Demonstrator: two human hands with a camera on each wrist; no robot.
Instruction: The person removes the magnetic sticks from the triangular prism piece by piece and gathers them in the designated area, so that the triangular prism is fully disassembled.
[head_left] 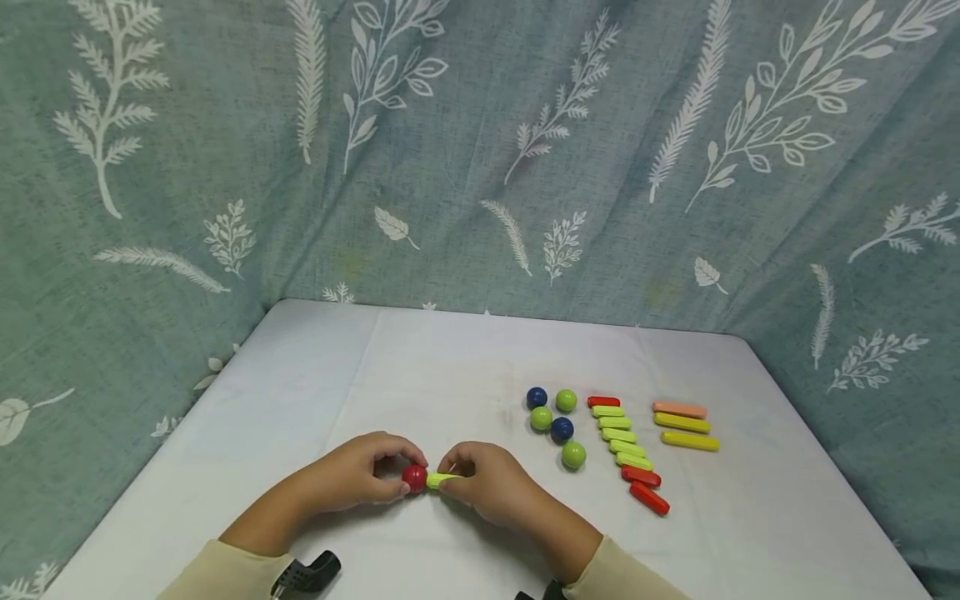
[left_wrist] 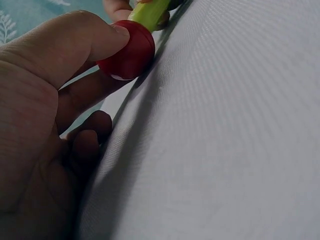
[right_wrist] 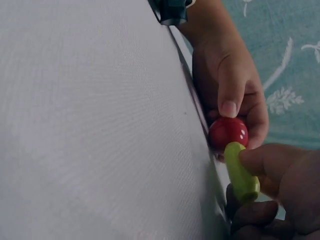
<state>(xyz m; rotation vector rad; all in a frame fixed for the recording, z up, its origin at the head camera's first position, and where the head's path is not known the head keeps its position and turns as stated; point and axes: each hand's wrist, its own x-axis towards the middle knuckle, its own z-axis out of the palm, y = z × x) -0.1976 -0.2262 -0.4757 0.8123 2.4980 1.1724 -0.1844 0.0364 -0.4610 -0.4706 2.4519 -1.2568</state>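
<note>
Near the front of the table, my left hand (head_left: 367, 472) pinches a glossy red ball (head_left: 415, 478) between thumb and fingers. Facing it, my right hand (head_left: 487, 482) pinches a short yellow-green stick (head_left: 444, 481) by its sides. One end of the stick meets the ball's right side. In the left wrist view the thumb presses on the red ball (left_wrist: 131, 52), and the stick (left_wrist: 149, 14) extends beyond it. The right wrist view shows the stick (right_wrist: 241, 172) with its end against the ball (right_wrist: 228, 133); whether it is joined to the ball I cannot tell.
Right of my hands lie blue balls (head_left: 562, 429) and green balls (head_left: 573, 455). Beside them runs a column of yellow-green sticks (head_left: 618, 435) with red sticks (head_left: 649, 498) at its ends. Farther right are yellow sticks (head_left: 690, 441) and an orange one (head_left: 679, 409). A white cloth covers the table (head_left: 435, 358).
</note>
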